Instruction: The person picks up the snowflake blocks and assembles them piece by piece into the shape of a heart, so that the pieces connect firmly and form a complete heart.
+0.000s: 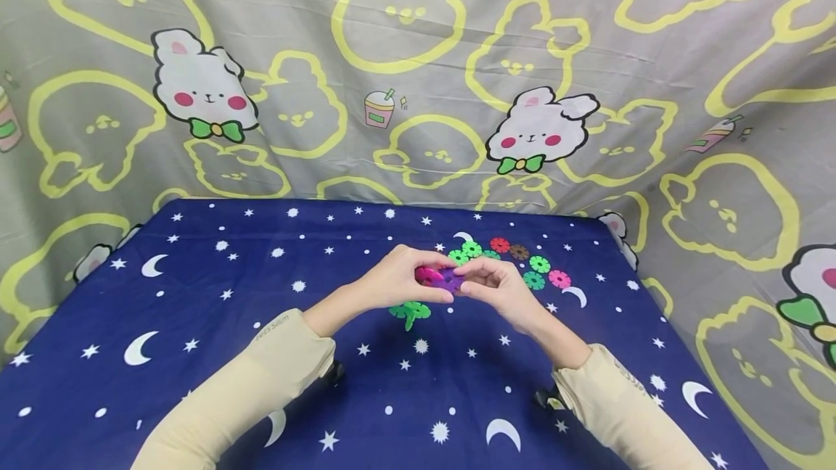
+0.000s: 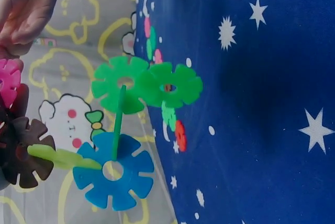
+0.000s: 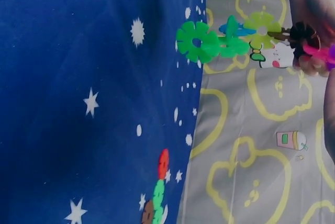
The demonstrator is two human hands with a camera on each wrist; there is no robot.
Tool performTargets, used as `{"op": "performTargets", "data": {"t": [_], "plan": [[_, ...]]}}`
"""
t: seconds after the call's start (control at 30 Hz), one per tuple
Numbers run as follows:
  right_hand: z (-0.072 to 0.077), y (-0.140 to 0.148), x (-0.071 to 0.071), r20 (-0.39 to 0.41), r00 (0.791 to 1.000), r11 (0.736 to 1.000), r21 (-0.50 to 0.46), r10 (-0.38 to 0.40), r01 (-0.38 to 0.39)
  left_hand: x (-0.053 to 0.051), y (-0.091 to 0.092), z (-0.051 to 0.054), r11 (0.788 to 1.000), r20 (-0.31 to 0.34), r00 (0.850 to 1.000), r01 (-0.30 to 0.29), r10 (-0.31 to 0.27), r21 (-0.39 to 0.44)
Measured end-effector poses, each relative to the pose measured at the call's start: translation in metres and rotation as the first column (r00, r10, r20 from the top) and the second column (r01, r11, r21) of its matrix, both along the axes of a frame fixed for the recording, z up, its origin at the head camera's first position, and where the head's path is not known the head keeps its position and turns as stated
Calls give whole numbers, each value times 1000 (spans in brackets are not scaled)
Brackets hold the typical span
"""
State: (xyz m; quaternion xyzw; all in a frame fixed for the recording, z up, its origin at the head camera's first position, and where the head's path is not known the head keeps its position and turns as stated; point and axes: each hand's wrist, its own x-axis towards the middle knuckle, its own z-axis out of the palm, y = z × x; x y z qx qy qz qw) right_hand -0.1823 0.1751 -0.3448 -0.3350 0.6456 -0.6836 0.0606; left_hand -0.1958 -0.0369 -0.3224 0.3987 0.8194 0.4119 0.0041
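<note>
My left hand (image 1: pixel 406 280) grips a chain of interlocking flower-shaped plastic discs near its pink disc (image 1: pixel 427 276). With thumb and fingertips, my right hand (image 1: pixel 503 287) pinches the purple disc (image 1: pixel 449 281) that meets the pink one. The chain hangs above the table: in the left wrist view a dark brown disc (image 2: pixel 27 166), a yellow-green disc (image 2: pixel 57 156), a blue disc (image 2: pixel 131 169) and several green discs (image 2: pixel 180 89) are slotted together. How far the purple disc is slotted in is hidden by fingers.
Loose discs lie beyond my right hand on the dark blue star-patterned cloth (image 1: pixel 215 376), among them red (image 1: pixel 499 245), brown (image 1: pixel 519 252), green (image 1: pixel 540 264), teal (image 1: pixel 533 281) and pink (image 1: pixel 559 279). A grey patterned curtain (image 1: pixel 418 93) hangs behind the table.
</note>
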Motion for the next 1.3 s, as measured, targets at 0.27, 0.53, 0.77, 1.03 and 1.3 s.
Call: {"op": "performTargets", "data": {"t": [0.27,0.53,0.77,1.03,1.3], "plan": [[-20,28,-31,-14,933,927,110,-360,360,-1,-5,-2,995,-85,991,-104,104,8],[-57,69,-59,-157,890,661,617,-428,427,0,-7,-3,991,-93,987,-131,133,27],[-78,76,-61,-228,921,440,825,-316,355,0,-7,-4,990,-73,988,-136,138,25],[-69,69,-53,-297,933,449,819,-205,359,0,-8,-5,992,-46,991,-129,129,13],[-73,65,-53,-270,945,360,877,-182,320,0,-7,-4,990,-52,990,-136,134,-30]]}}
